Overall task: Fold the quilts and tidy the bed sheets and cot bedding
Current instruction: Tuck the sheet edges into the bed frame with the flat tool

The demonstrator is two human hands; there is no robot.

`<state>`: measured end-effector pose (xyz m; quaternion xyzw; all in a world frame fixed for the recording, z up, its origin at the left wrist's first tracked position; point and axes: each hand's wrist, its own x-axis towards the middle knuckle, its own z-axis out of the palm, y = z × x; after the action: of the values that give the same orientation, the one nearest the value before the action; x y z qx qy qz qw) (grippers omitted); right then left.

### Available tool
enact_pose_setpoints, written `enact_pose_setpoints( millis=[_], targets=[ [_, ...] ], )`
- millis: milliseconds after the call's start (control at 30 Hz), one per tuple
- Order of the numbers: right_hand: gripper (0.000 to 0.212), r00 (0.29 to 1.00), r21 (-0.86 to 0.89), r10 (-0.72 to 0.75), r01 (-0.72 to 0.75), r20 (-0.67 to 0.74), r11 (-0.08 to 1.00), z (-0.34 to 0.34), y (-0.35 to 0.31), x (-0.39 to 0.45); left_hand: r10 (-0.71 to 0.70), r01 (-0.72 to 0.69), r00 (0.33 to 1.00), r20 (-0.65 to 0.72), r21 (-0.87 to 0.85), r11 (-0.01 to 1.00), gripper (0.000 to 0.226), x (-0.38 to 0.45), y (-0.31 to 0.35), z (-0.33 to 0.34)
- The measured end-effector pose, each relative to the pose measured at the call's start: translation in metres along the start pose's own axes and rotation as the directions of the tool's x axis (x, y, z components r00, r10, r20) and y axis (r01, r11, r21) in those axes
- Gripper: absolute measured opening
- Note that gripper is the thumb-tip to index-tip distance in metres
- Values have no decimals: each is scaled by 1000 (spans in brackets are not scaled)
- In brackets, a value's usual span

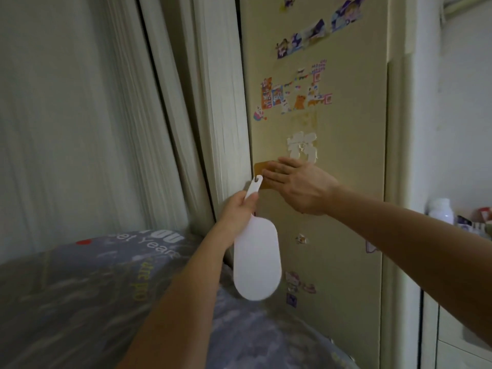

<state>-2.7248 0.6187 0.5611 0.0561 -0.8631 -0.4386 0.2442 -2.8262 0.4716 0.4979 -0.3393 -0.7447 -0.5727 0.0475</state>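
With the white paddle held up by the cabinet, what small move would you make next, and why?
Probably lift the white paddle so its handle hole meets the orange hook pad: the left hand grips the handle just below it, and the right hand lies flat on the pad.

— What's on the bed [266, 342]?
— A grey quilt [93, 288] with printed lettering, heaped high at the bed's left side and spreading over the rest of the surface.
— How far does it reach?
— It runs right up to the bed's far edge, touching the cream panel [332, 209] there.
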Motion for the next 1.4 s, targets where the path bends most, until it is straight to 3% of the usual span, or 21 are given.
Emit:
enact_pose_setpoints(
  millis=[100,267,400,500,600,767,867,933,1033,1133,1333,1400],
  targets=[
    [56,1000,-10,-3,3,-16,1000,0,-1,0,-118,142,988,97,-297,944,27,2,5,-14],
    [56,1000,-13,22,-23,-5,1000,-4,-4,0,-193,252,964,180,-414,875,26,0,9,-16],
    [57,997,35,79,-78,-23,996,-10,-7,-1,-225,256,965,135,-293,921,21,-2,20,-22],
    [58,996,42,91,-91,-7,995,-12,-8,0,-52,53,999,-10,102,993,26,-1,24,-29],
    [58,994,54,107,-106,-9,993,-11,-9,0,215,-196,976,31,555,809,24,-5,18,-28],
    [59,994,66,105,-105,3,992,-8,-7,-1,265,-257,961,74,586,769,27,-5,12,-29],
    [57,993,92,114,-113,-6,989,-6,-7,0,250,-284,957,150,675,681,30,7,19,-46],
    [57,993,88,115,-113,-16,990,-6,-7,0,219,-290,955,201,793,535,26,14,28,-56],
    [57,993,62,119,-117,-18,991,-6,-9,0,168,-278,955,244,934,226,19,22,50,-60],
    [57,994,21,108,-108,3,994,-9,-10,0,90,-208,976,200,975,81,18,29,71,-60],
    [56,994,12,94,-95,47,995,-12,-11,-2,60,-37,998,27,984,173,36,33,82,-53],
    [56,993,26,86,-88,78,996,-12,-10,-2,56,12,998,-37,923,385,32,36,76,-42]
  ],
)
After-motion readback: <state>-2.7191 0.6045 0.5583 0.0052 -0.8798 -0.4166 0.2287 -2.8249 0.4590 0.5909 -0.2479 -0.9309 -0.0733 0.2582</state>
